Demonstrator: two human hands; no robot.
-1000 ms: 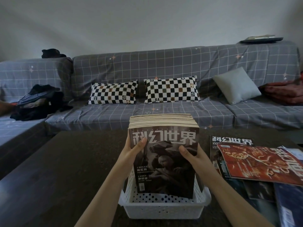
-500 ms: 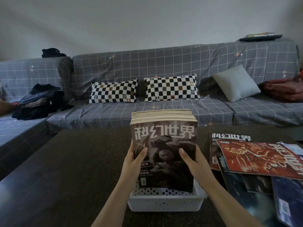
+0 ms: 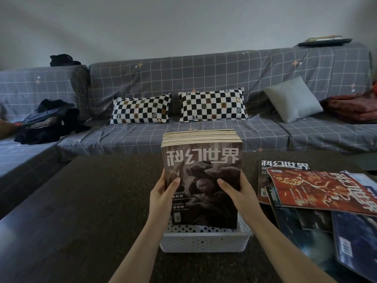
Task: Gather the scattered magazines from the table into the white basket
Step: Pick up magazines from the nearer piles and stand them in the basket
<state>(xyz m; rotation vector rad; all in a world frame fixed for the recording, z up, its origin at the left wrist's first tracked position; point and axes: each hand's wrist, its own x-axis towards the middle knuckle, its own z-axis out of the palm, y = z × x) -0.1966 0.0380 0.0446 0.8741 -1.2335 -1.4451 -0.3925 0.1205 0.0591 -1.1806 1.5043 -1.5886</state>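
A thick stack of magazines (image 3: 202, 160) stands upright in the white perforated basket (image 3: 204, 241) on the dark table. Its front cover is dark with large white characters. My left hand (image 3: 163, 195) grips the stack's left edge, thumb across the cover. My right hand (image 3: 236, 190) grips the right edge the same way. To the right, several loose magazines lie overlapping on the table: a red-covered one (image 3: 318, 190) on top, a black one (image 3: 283, 166) under it, and bluish ones (image 3: 355, 242) nearer to me.
The dark table (image 3: 91, 201) stretches left of the basket. Behind it runs a grey checked sofa (image 3: 204, 78) with two checkered cushions, a grey pillow (image 3: 291, 99), dark clothes (image 3: 49, 121) at left and a red blanket (image 3: 350, 105) at right.
The view and basket have shifted slightly; both hands still hold the upright stack, which looks a little deeper in the basket than a second ago.
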